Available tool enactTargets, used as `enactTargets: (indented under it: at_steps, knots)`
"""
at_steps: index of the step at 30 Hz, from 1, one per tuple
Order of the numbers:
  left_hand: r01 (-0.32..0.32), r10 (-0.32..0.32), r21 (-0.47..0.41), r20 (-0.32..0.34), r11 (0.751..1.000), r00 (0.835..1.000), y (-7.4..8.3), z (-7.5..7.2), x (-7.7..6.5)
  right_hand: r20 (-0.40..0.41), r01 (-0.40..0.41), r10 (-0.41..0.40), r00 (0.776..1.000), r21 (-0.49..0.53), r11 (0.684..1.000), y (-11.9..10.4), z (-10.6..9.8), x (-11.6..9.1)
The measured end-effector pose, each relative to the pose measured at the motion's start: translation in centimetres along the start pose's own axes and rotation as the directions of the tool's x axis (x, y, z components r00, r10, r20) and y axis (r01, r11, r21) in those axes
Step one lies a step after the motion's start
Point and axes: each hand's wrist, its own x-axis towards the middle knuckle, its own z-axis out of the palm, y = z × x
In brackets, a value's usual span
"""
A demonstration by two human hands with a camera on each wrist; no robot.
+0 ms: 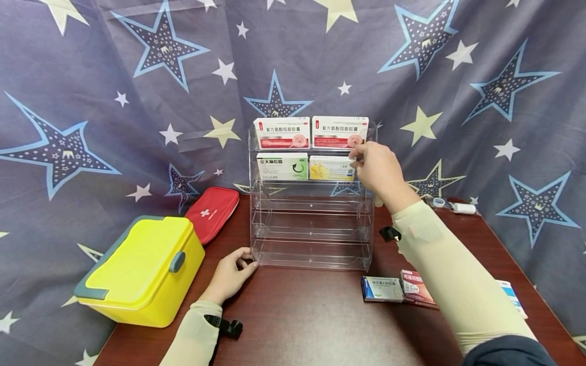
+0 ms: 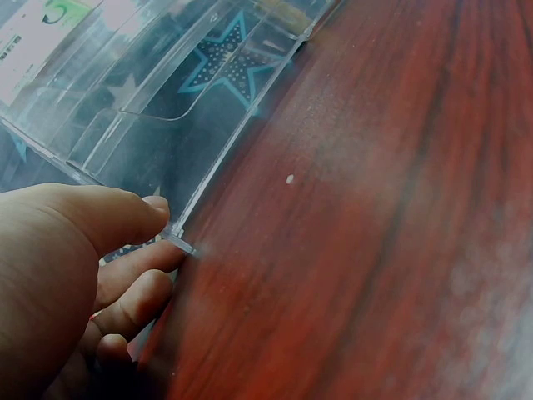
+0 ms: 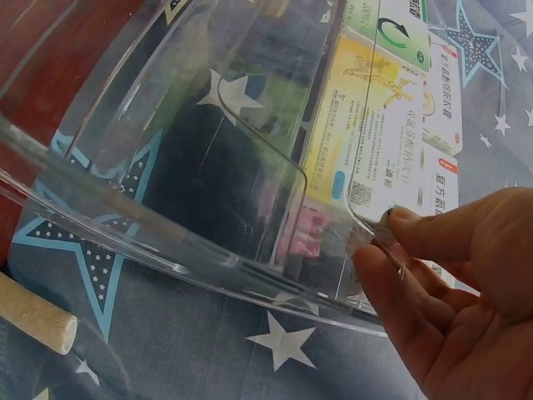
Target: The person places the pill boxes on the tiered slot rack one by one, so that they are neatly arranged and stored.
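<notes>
Left hand (image 1: 232, 277) pinches the clear rack (image 1: 311, 263) at its lower left corner; right hand (image 1: 379, 168), thumb and forefinger nearly together, hold unclear, is at the right end of the yellow-and-white box (image 1: 331, 170), second tier from top, where light, square pressure seems best.

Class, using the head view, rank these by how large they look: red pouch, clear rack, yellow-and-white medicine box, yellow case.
Largest to smallest, as they look:
1. clear rack
2. yellow case
3. red pouch
4. yellow-and-white medicine box
</notes>
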Motion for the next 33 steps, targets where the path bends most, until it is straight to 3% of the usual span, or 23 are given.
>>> enactTargets:
  at_steps: [11, 20, 26, 29, 33]
  knots:
    - [0.003, -0.003, -0.005, -0.001, 1.0, 1.0, 0.0, 0.0, -0.1, -0.012, 0.009, -0.009, 1.0, -0.025, 1.0, -0.3, 0.2, -0.4]
    - [0.001, -0.001, -0.004, -0.001, 1.0, 1.0, 0.0, 0.0, -0.3, -0.171, 0.048, -0.027, 0.985, 0.123, 0.991, 0.7, -1.2, -2.1]
    - [0.007, -0.007, -0.005, 0.001, 1.0, 1.0, 0.2, 0.0, -0.3, -0.286, 0.096, -0.011, 0.958, 0.286, 0.953, 3.7, -2.5, -5.6]
    - [0.006, -0.006, -0.004, 0.001, 1.0, 1.0, 0.2, 0.0, -0.2, -0.286, 0.092, 0.011, 0.958, 0.345, 0.934, 5.9, -3.2, -8.1]
    - [0.007, -0.007, 0.001, 0.002, 1.0, 1.0, 0.1, 0.0, -0.2, -0.229, 0.032, 0.053, 0.972, 0.352, 0.936, 9.6, -4.2, -11.9]
